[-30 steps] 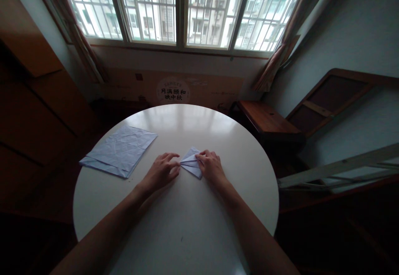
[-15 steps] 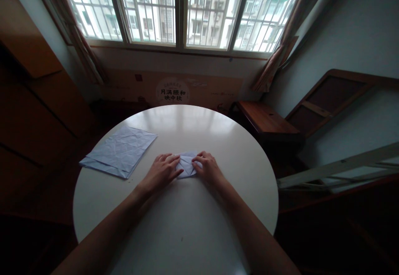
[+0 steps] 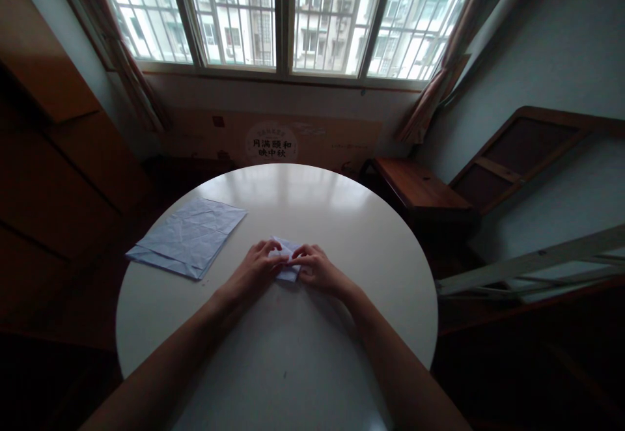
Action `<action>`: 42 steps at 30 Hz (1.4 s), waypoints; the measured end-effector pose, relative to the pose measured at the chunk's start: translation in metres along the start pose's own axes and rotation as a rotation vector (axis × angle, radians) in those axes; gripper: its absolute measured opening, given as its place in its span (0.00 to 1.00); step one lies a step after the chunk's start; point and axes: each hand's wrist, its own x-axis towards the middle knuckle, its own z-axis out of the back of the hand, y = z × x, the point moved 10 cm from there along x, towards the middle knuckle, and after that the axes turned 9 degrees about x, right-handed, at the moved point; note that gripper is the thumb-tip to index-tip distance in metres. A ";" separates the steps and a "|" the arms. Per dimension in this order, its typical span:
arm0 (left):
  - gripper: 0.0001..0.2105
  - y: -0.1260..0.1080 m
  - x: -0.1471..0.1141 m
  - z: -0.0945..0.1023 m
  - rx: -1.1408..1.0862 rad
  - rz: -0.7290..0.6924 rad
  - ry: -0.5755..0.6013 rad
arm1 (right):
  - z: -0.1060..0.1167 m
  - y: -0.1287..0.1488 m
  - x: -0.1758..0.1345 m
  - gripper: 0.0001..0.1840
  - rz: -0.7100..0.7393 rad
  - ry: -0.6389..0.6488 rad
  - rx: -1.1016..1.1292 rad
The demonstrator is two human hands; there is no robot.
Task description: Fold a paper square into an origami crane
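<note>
A small folded sheet of pale paper lies on the round white table, partly covered by my fingers. My left hand grips its left side, with bent fingers and the thumb reaching in over the paper. From the right, my right hand holds it, index finger stretched across toward the left thumb. The fingertips of both hands meet near the middle of the paper. Some of its folds and edges are hidden beneath the hands.
A stack of creased pale paper lies at the table's left edge. Beyond the table stand a wooden bench on the right and a barred window at the back. A wooden cabinet is on the left.
My right hand has shifted slightly left, and its index finger now reaches over the paper. The paper looks narrower, its right part folded or turned in. Both hands are closer together.
</note>
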 end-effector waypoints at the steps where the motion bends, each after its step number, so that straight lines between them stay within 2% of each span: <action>1: 0.11 -0.002 0.001 0.001 -0.014 -0.012 0.018 | 0.000 0.001 -0.001 0.22 -0.003 0.014 0.003; 7: 0.12 -0.011 0.002 0.007 -0.059 -0.049 0.078 | 0.001 0.001 -0.002 0.17 -0.005 0.017 0.020; 11: 0.22 -0.015 0.000 0.008 -0.084 -0.094 0.087 | 0.003 -0.001 -0.001 0.13 0.009 -0.026 0.018; 16: 0.12 -0.010 0.001 0.005 -0.078 -0.073 0.080 | 0.007 -0.010 0.002 0.11 -0.030 -0.068 -0.025; 22: 0.16 -0.003 0.002 -0.002 -0.043 -0.051 0.075 | 0.012 -0.023 0.003 0.04 -0.117 -0.125 -0.082; 27: 0.17 -0.002 0.002 -0.003 -0.087 -0.029 0.090 | 0.009 -0.024 0.004 0.06 -0.150 -0.110 -0.149; 33: 0.18 -0.003 0.003 -0.005 -0.187 -0.022 0.092 | 0.000 -0.022 0.005 0.08 -0.161 -0.018 -0.173; 42: 0.19 0.016 0.001 -0.010 -0.327 0.138 -0.014 | -0.001 -0.016 0.004 0.12 -0.272 -0.091 -0.287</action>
